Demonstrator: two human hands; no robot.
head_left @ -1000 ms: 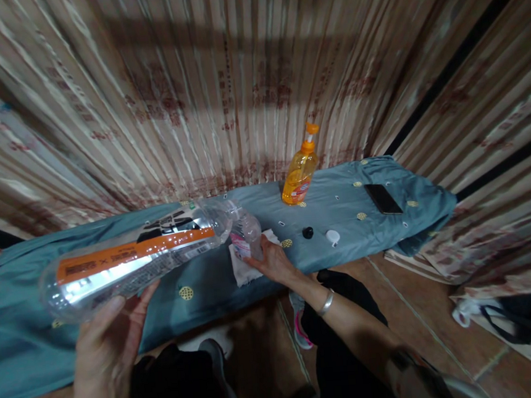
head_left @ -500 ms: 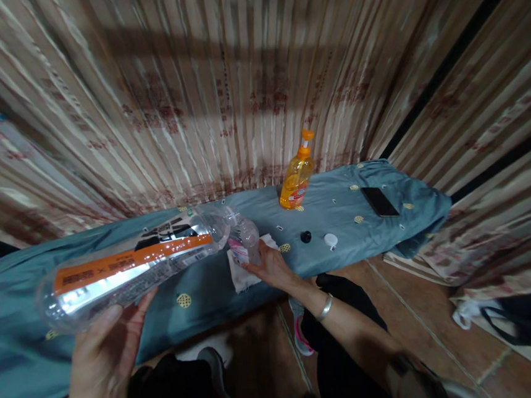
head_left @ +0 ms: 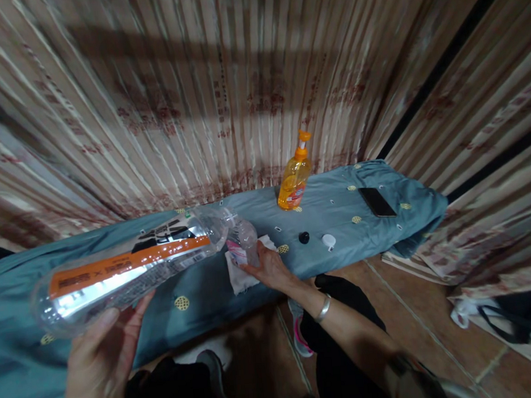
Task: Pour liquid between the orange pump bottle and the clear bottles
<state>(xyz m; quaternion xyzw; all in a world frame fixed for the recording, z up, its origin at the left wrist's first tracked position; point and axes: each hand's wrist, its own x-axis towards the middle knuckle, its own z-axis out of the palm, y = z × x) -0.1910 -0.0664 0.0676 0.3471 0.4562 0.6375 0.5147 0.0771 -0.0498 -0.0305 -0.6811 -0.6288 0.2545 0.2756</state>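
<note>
My left hand (head_left: 108, 336) is closed round the lower side of a large clear plastic bottle (head_left: 129, 260) with an orange and silver label. The bottle is tilted to the right, its neck down at the mouth of a smaller clear bottle (head_left: 246, 236) with a pink label. Around that smaller bottle my right hand (head_left: 271, 266) is wrapped. Under it lies a folded white cloth (head_left: 240, 280). I cannot make out any liquid passing between the two bottles. A black cap (head_left: 303, 238) and a white cap (head_left: 329, 241) lie to the right of my right hand.
An orange pump bottle (head_left: 294, 181) stands at the back of the bench, which has a blue-green cloth cover (head_left: 201, 316). Farther right lies a dark phone (head_left: 377, 202). A striped curtain (head_left: 220, 104) hangs behind. A dark bag (head_left: 527, 325) is at the lower right.
Both hands and both bottles keep nearly the same pose. The whole view has shifted slightly, with things appearing a little farther left.
</note>
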